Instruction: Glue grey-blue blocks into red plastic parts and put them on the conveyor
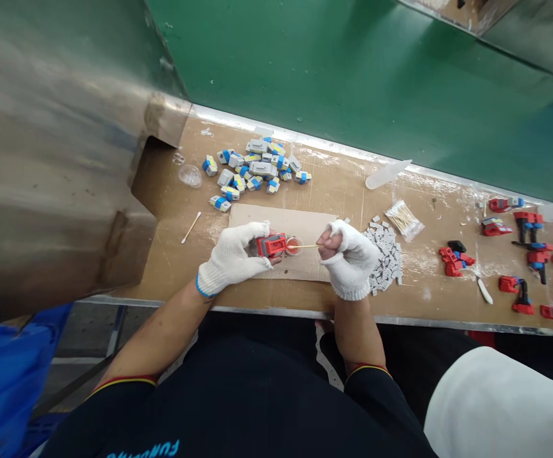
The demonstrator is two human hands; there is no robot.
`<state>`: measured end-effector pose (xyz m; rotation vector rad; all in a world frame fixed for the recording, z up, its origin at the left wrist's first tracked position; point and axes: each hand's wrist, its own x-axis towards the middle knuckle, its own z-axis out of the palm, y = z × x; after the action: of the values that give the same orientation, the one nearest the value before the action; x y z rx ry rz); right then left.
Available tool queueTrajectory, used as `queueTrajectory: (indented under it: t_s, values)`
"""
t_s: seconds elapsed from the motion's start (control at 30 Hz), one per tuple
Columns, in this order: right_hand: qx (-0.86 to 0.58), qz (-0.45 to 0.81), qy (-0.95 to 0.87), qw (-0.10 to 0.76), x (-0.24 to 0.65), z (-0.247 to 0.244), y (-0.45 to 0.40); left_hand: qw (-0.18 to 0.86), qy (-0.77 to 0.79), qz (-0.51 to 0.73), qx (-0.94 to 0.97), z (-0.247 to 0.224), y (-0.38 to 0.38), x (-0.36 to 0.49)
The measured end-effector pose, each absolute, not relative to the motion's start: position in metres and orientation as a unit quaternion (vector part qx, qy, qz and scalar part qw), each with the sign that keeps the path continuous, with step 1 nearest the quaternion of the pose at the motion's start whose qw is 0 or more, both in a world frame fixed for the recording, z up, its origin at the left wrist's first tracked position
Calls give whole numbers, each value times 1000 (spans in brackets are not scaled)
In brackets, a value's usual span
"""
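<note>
My left hand [235, 257], in a white fingerless-tipped glove, is closed around a red and grey plastic toy part [272, 245]. Between the fingertips of my right hand [350, 259], gloved the same way, is a cotton swab [305, 246] pointing left. Its tip is close to the right end of the toy part; whether it touches, I cannot tell. Just beneath the swab sits a small clear dish [294, 250] with reddish contents. Dish and hands are over a flat piece of cardboard [305, 222]. Small grey pieces [385, 254] lie heaped right beside my right hand.
Several grey, blue and yellow toy parts [257, 166] are piled at the back left. A loose swab [191, 228] lies left, a bag of swabs [404, 220] right. Red toy parts [455, 259] and a white-handled tool [485, 290] lie farther right. A metal panel [66, 159] borders the left.
</note>
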<state>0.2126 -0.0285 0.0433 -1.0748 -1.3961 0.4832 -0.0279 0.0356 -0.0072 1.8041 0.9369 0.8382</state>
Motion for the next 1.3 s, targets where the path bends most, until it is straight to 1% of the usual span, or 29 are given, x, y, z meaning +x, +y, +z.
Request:
queueTrajectory:
  t_s: [0.07, 0.23, 0.37, 0.5, 0.67, 1.0, 1.13, 1.3]
  values:
    - [-473, 207, -589, 622, 213, 42, -29, 458, 379, 340, 728, -7, 35, -27]
    - [-481, 210, -610, 593, 207, 43, -27, 457, 355, 347, 738, -14, 35, -30]
    - [-464, 196, -626, 596, 202, 47, -26, 454, 344, 347, 745, -18, 36, -32]
    - [-464, 191, -645, 576, 202, 48, -25, 453, 348, 330, 752, -18, 36, -33]
    - [-457, 188, -654, 573, 203, 46, -25, 459, 331, 346, 748, -18, 35, -32]
    - [-479, 187, -641, 570, 209, 42, -27, 456, 356, 335, 744, -15, 36, -33]
    - [-467, 192, -622, 598, 212, 40, -28, 464, 363, 336, 735, -12, 35, -32]
    - [-453, 208, -536, 682, 223, 35, -29, 474, 367, 339, 725, -7, 35, -30]
